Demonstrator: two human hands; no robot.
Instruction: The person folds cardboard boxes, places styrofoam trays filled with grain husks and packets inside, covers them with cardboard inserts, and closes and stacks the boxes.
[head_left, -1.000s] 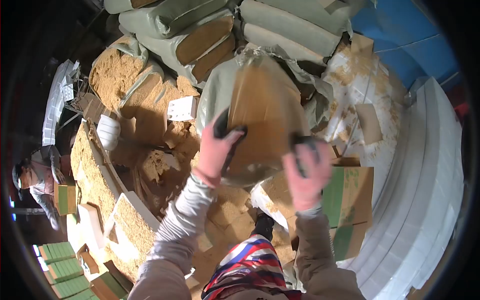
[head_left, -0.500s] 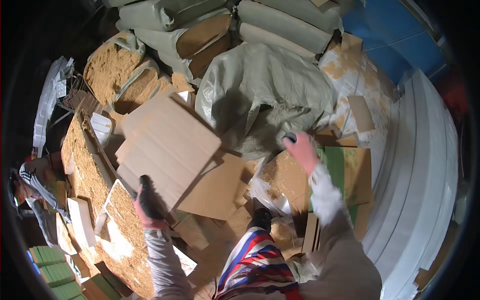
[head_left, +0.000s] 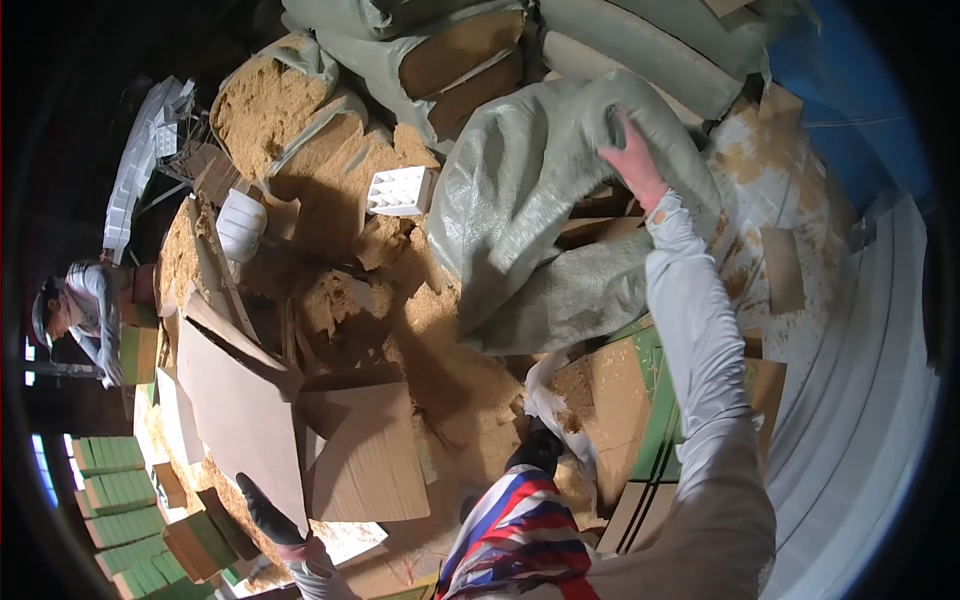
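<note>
My left hand (head_left: 274,520), in a dark-fingered glove, grips the lower edge of an opened cardboard box (head_left: 245,415). The box is tilted, with a wide flap (head_left: 365,450) hanging out to its right. Up and to the right, my right hand (head_left: 637,168) has its fingers closed on the raised edge of a large grey-green woven sack (head_left: 510,190). Its fingertips are partly lost against the fabric. Brown cardboard pieces (head_left: 600,232) show inside the sack's mouth.
Loose sawdust (head_left: 445,350) covers the floor, and a white cell tray (head_left: 398,190) lies on it. Full sacks (head_left: 465,65) are stacked behind. Green-and-brown cartons (head_left: 110,490) stand at lower left, near another person (head_left: 90,310). Long white panels (head_left: 860,400) line the right.
My left hand has drawn the cardboard down and left, uncovering sawdust and the white tray. My right hand has reached up to the sack and lifted its edge.
</note>
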